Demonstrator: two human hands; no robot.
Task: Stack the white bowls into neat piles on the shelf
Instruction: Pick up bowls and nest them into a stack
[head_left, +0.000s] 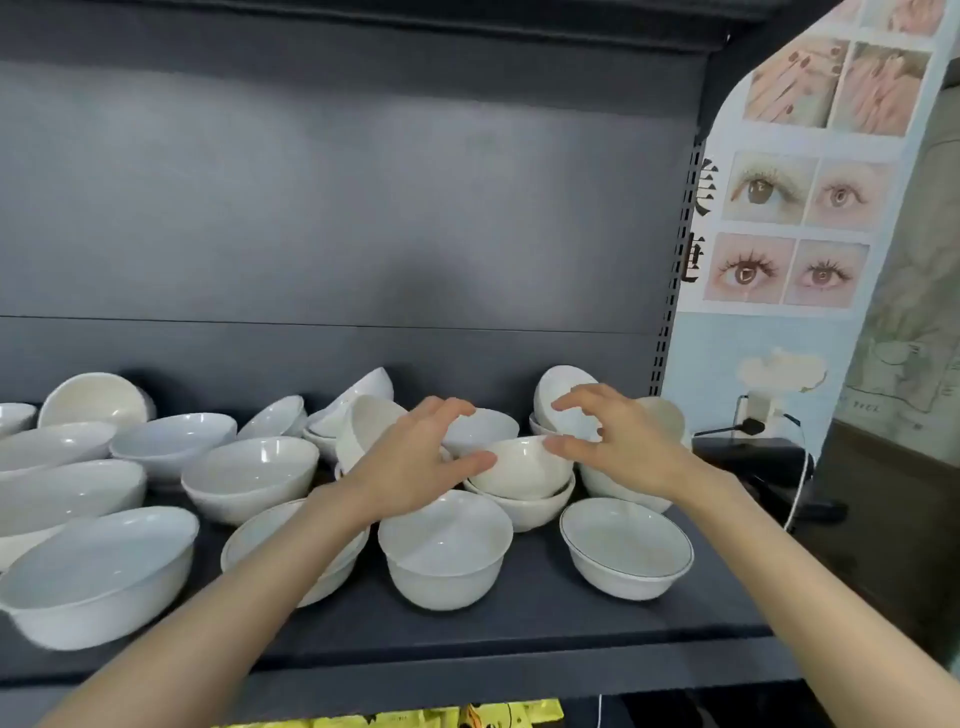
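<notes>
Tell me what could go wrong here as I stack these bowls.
The small bowl between your left hand and right hand sits askew in the lower bowl and could slide off. The tipped bowl behind your right hand might topple if knocked.

1. Open air stands above the bowls, up the grey back panel (363, 208) to the upper shelf (415, 26).
2. The shelf (519, 639) lies bare along its front strip, right of centre.
3. On the left, large bowls (98, 566) crowd rim to rim.
4. A dark gap between the front middle bowl (447, 545) and the dark-rimmed bowl (626, 545) leads to the nested pair (519, 483).
5. Tilted bowls (561, 395) lean at the back, and the perforated upright (670, 291) closes the right end.
</notes>
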